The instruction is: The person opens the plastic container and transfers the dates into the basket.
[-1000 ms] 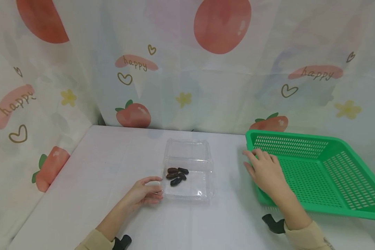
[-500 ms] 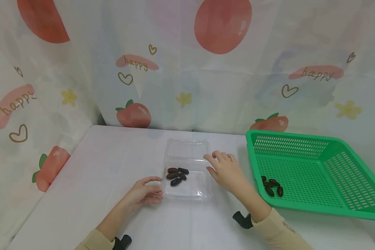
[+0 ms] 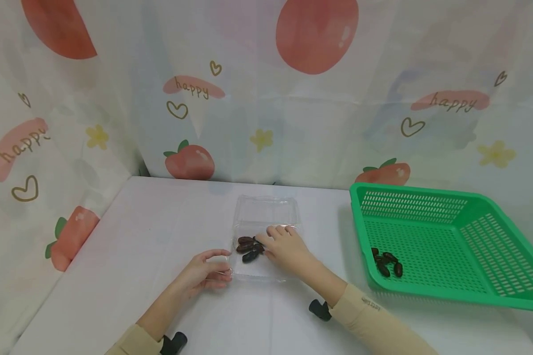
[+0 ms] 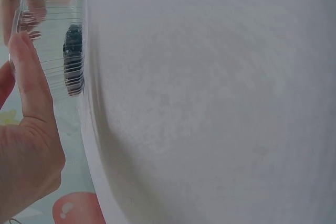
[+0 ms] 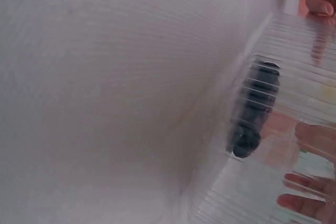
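A clear plastic clamshell box (image 3: 266, 274) stands with its lid laid back, dark brown dates (image 3: 250, 257) grouped in its left half. My left hand (image 3: 207, 272) holds the box's left wall at the rim, fingertips right at the edge in the left wrist view. My right hand (image 3: 288, 250) reaches into the box from the right, its fingers over the dates and partly covering them. Through the ribbed wall in the right wrist view, my right fingers (image 5: 315, 137) show spread apart, near a date (image 5: 257, 103) at the box's bottom.
A green slotted basket (image 3: 448, 293) stands to the right on the white table (image 3: 115, 256), several dates (image 3: 388, 264) in its near left corner. A patterned cloth (image 3: 311, 138) hangs behind the table and along its left side.
My right hand has moved left from the basket's left side into the clear box, uncovering the dates in the basket. My left hand has stayed at the box's wall.
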Demonstrator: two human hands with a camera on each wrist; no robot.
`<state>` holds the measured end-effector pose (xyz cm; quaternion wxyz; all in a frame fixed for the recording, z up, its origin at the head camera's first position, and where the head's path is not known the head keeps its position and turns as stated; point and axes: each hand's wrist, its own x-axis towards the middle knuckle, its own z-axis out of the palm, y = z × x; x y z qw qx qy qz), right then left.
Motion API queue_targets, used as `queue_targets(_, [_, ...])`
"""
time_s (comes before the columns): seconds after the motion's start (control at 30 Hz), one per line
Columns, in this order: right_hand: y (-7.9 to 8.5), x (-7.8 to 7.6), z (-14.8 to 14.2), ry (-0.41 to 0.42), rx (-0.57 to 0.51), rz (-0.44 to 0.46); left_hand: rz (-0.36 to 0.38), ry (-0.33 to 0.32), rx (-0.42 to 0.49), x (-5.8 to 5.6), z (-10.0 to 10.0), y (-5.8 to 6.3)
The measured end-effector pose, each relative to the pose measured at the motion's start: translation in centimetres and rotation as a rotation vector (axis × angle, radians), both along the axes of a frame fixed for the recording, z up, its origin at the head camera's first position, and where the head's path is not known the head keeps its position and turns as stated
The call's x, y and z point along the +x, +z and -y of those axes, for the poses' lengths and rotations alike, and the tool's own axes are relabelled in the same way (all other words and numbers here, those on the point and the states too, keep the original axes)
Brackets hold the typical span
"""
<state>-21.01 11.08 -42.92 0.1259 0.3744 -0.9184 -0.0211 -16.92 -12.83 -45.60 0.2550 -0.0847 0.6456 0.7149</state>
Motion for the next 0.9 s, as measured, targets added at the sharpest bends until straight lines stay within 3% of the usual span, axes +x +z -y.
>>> queue_targets(0.37, [-1.9, -0.5, 1.4, 0.059, 0.113, -0.017, -0.008, -0.011, -0.005, 0.0, 0.1, -0.1])
queue_targets(0.9, [-3.1, -1.0, 1.8, 0.091, 0.135, -0.012, -0.005, -0.008, -0.011, -0.1, 0.0, -0.1])
